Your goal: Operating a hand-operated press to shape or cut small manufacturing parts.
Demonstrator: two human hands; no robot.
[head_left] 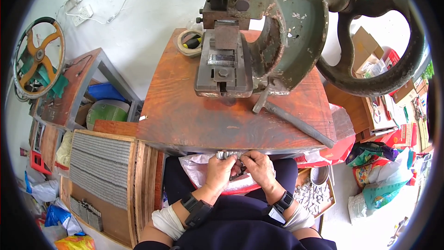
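Head view: both hands, left hand [221, 172] and right hand [258, 166], pinch a small metal strip [227, 155] at the bench [185, 115] edge; the press [231, 60] sits unloaded, so pressing looks not yet done.

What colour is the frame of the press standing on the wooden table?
Worn green, with rust patches, on the press frame; seen in the head view.

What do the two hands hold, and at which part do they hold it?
Both the left hand and the right hand pinch a short row of small metal pieces at the table edge; the exact grip point is hidden by the fingers.
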